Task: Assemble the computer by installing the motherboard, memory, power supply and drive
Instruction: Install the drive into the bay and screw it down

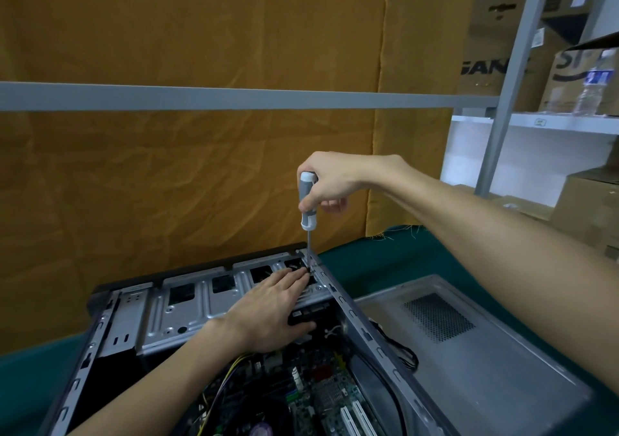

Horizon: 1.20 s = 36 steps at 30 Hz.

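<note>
1. Screwdriver [307, 201]: grey and white handle.
2. Case [174, 305]: silver metal, black front.
3. Panel [469, 345]: grey, dotted mesh patch.
4. Counter [385, 261]: dark green cloth.
5. Curtain [201, 33]: ochre.
6. Motherboard [321, 398]: green, white slots.

Dim, even light — soft, warped edges

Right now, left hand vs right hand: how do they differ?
The left hand lies flat with straight fingers on the drive cage inside the case; the right hand is raised above it, curled round the screwdriver handle. The left holds nothing; the right grips the upright tool. Both work at the case's far right corner.
</note>
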### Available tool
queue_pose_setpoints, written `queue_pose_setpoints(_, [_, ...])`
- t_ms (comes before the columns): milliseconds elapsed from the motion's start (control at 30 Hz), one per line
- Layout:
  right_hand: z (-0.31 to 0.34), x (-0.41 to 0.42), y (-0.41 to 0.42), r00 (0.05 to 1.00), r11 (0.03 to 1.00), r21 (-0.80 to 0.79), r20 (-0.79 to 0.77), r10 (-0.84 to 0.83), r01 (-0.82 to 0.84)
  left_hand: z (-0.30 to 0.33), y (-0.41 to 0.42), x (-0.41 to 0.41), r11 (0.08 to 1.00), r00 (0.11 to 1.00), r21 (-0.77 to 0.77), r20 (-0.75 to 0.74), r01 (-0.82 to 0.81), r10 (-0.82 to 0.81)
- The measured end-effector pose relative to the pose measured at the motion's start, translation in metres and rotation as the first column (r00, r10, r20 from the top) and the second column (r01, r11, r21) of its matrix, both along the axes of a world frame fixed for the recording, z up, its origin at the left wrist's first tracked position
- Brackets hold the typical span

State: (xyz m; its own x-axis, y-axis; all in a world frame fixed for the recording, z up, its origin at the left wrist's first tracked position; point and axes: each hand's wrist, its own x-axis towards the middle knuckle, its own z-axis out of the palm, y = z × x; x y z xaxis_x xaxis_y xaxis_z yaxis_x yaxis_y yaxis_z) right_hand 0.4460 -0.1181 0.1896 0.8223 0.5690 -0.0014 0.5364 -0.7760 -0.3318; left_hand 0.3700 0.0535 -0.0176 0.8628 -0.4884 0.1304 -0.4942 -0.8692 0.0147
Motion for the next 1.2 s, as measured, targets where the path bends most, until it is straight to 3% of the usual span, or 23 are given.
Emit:
queue_pose_setpoints(200, [-0.024, 0.006, 0.002, 0.985, 0.987, 0.162, 0.171, -0.026, -0.002, 0.001, 0.0, -0.001, 1.0, 1.0, -0.006, -0.005, -0.003, 0.003])
queue_pose_setpoints(267, [-0.034, 0.009, 0.006, 0.995, 0.953, 0.302, 0.084, -0.055, 0.027, 0.002, 0.0, -0.001, 1.0, 1.0, -0.014, -0.005, -0.002, 0.002])
queue_pose_setpoints(333, [-0.051, 0.01, 0.014, 0.975, 0.791, 0.61, -0.2, 0.092, 0.051, 0.002, 0.0, -0.001, 1.0, 1.0, -0.023, -0.003, -0.002, 0.002])
queue_pose_setpoints(400, [-0.067, 0.008, 0.023, 0.878, 0.511, 0.837, -0.381, 0.288, 0.195, 0.003, 0.0, -0.001, 1.0, 1.0, -0.024, -0.006, 0.0, 0.0])
queue_pose_setpoints(467, [-0.078, 0.011, 0.03, 0.902, 0.389, 0.883, -0.367, 0.226, 0.262, 0.003, 0.0, 0.0, 1.0, 1.0, -0.021, -0.003, 0.002, -0.002])
queue_pose_setpoints(600, [-0.095, 0.006, 0.051, 0.972, 0.233, 0.948, -0.186, -0.141, 0.215, 0.0, -0.001, 0.002, 1.0, 1.0, 0.024, -0.003, -0.002, 0.002])
queue_pose_setpoints(667, [-0.098, 0.003, 0.059, 0.959, 0.243, 0.951, -0.127, -0.254, 0.191, 0.0, -0.001, 0.002, 0.999, 1.0, 0.033, -0.007, -0.004, 0.004])
queue_pose_setpoints(700, [-0.098, 0.003, 0.06, 0.966, 0.275, 0.942, -0.131, -0.224, 0.192, 0.0, -0.001, 0.001, 1.0, 1.0, 0.029, -0.011, -0.004, 0.005])
queue_pose_setpoints(767, [-0.089, 0.003, 0.053, 0.981, 0.408, 0.896, -0.196, 0.007, 0.176, 0.001, 0.0, 0.0, 1.0, 1.0, 0.005, -0.007, -0.003, 0.003])
queue_pose_setpoints(833, [-0.08, 0.006, 0.04, 0.918, 0.511, 0.85, -0.296, 0.263, 0.128, 0.002, 0.0, 0.0, 1.0, 1.0, -0.027, 0.008, -0.001, 0.001])
queue_pose_setpoints(933, [-0.08, 0.01, 0.036, 0.869, 0.559, 0.823, -0.347, 0.353, 0.101, 0.006, 0.0, 0.003, 0.994, 1.0, -0.104, -0.002, -0.017, 0.016])
queue_pose_setpoints(1000, [-0.085, 0.01, 0.044, 0.912, 0.524, 0.842, -0.307, 0.272, 0.128, 0.007, 0.001, 0.004, 0.991, 1.0, -0.135, -0.014, -0.02, 0.019])
queue_pose_setpoints(1200, [-0.097, 0.007, 0.047, 0.972, 0.255, 0.943, -0.23, 0.04, 0.213, 0.005, 0.0, 0.003, 0.993, 1.0, -0.113, -0.008, -0.023, 0.023])
